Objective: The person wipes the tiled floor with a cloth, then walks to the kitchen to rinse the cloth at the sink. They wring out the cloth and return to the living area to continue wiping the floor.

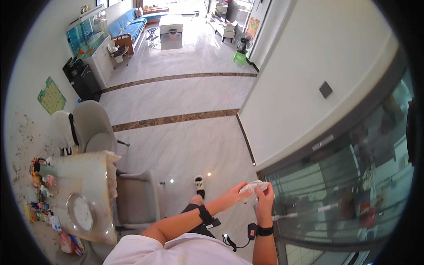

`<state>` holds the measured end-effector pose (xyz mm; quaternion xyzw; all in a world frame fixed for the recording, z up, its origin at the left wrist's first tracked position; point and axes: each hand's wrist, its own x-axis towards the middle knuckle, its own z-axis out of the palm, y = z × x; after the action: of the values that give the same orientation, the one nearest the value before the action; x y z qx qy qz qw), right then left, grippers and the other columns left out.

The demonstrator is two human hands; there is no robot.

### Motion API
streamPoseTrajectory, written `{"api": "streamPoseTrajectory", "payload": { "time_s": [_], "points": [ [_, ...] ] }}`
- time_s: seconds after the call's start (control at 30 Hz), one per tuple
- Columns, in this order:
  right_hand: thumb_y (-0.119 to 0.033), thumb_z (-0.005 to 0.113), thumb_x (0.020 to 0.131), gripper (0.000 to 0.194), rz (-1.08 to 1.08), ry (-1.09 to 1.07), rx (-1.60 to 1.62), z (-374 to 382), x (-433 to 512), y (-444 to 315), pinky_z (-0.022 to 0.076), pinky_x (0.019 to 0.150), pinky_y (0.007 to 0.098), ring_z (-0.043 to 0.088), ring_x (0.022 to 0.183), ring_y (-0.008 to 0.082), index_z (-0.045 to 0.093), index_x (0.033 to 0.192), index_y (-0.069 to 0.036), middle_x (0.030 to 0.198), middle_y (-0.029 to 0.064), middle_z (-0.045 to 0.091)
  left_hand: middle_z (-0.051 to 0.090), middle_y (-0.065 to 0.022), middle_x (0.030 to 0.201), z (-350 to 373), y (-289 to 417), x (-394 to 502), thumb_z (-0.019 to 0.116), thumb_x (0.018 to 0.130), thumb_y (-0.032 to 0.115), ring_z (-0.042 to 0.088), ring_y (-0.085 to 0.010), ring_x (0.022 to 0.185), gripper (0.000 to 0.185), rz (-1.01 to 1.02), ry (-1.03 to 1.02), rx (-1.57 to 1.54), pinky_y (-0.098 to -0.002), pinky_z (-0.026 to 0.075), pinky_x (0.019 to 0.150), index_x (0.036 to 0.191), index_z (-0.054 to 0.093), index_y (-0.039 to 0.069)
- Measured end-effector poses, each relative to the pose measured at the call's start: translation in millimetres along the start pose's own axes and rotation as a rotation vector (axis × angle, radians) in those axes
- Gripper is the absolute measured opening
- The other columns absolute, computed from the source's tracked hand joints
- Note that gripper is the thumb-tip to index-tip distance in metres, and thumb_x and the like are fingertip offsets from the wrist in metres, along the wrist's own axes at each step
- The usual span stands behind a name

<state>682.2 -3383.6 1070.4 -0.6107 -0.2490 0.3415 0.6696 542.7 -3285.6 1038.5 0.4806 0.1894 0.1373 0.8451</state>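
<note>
A crumpled white cloth (253,188) is held between both hands in front of my body, to the right of the middle of the view. My left hand (237,194) grips its left side. On the right side, my right hand (264,196) pinches it between thumb and fingers. Black straps with small devices circle both wrists. Beside my right hand stands a dark-framed glass sliding door (314,198). Below the cloth lies the pale marble-look tile floor.
At left stands a table (96,179) under a clear cover, with a round plate (80,212) and clutter along the wall. Grey chairs (137,198) stand around it. A fish tank (87,33), blue sofa (131,26), white coffee table (170,25) and fan on a green stool (239,57) are farther off.
</note>
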Motion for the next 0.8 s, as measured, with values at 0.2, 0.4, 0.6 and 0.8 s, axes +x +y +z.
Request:
{"api": "streamPoseTrajectory", "payload": {
  "time_s": [0.2,0.4,0.6,0.8],
  "points": [
    [0.011,0.059,0.085,0.040,0.031,-0.008,-0.041,35,191,-28,0.0514,0.091,0.0278,0.064,0.102,0.0157,0.060,0.123,-0.001,0.109,0.0054,0.064,0.056,-0.0019,0.125,-90,98,145,0.063,0.104,0.041,0.051,-0.0116,0.118,0.054,0.052,-0.062,-0.034,-0.0292,0.043,0.100,0.142,0.046,0.008],
    [0.000,0.067,0.088,0.024,-0.082,-0.243,-0.389,98,373,-77,0.0499,0.091,0.0306,0.063,0.100,0.0177,0.066,0.112,0.000,0.101,0.0064,0.067,0.053,-0.0053,0.148,-192,230,287,0.051,0.110,0.035,0.048,-0.0164,0.138,0.058,0.108,0.042,-0.309,-0.0332,0.036,0.118,0.158,0.036,0.006],
    [-0.010,0.072,0.094,0.027,-0.393,-0.243,-0.528,191,574,-52,0.0512,0.086,0.0313,0.065,0.096,0.0165,0.070,0.119,-0.001,0.106,0.0078,0.071,0.050,-0.0088,0.152,-296,303,435,0.050,0.110,0.036,0.042,-0.0179,0.141,0.058,0.080,0.126,0.005,-0.0326,0.030,0.119,0.158,0.041,0.004],
    [-0.016,0.061,0.104,0.027,-0.257,-0.277,-0.279,252,814,-48,0.0509,0.081,0.0256,0.060,0.089,0.0079,0.070,0.121,0.002,0.098,0.0035,0.071,0.063,-0.0011,0.135,-438,395,599,0.051,0.110,0.037,0.056,-0.0106,0.123,0.047,0.237,0.292,-0.055,-0.0302,0.041,0.108,0.143,0.055,0.004]
  ]
}}
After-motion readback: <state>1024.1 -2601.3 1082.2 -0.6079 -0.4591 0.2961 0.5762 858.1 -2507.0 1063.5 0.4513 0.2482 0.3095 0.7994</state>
